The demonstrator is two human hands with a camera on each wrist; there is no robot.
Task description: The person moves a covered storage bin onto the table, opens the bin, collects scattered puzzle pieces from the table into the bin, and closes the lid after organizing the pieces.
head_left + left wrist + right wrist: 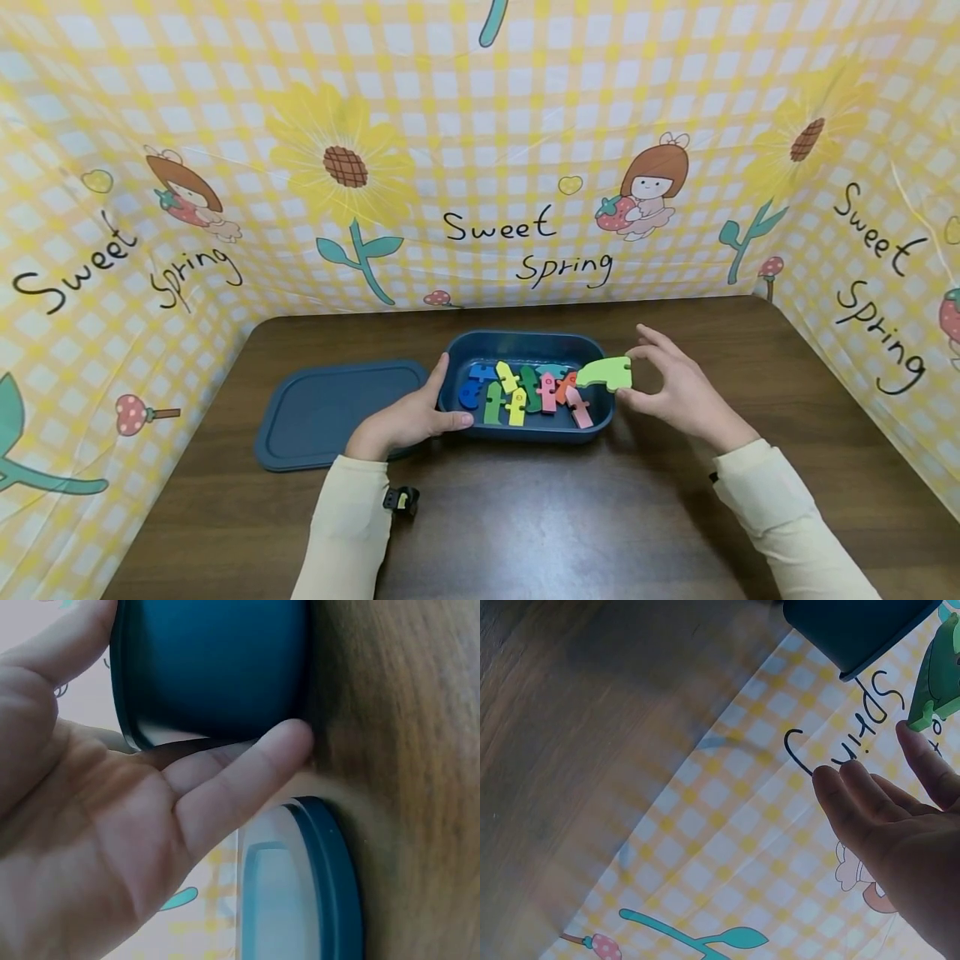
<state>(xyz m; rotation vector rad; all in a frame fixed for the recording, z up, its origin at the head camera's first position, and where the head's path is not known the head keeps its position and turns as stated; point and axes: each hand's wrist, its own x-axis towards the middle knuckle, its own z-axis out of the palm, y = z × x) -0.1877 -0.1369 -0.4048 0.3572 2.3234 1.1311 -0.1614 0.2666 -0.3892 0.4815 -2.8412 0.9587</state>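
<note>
A light green wooden puzzle piece (609,372) with a knob and notch hangs over the right end of a dark blue box (525,432). My right hand (678,387) pinches it between thumb and index finger; in the right wrist view the other fingers (844,799) spread apart from it. At the box's left end lies my left hand (408,417), its thumb over the front rim and its fingers stretched along the outer wall. Inside the box are several coloured interlocking pieces, including a yellow one (517,406), a pink one (548,393) and a blue one (469,394).
The box's dark blue lid (330,417) lies flat on the brown wooden table (555,525) at the left, partly behind my left hand. A yellow checked cloth (480,150) with flowers and lettering walls in the back and both sides.
</note>
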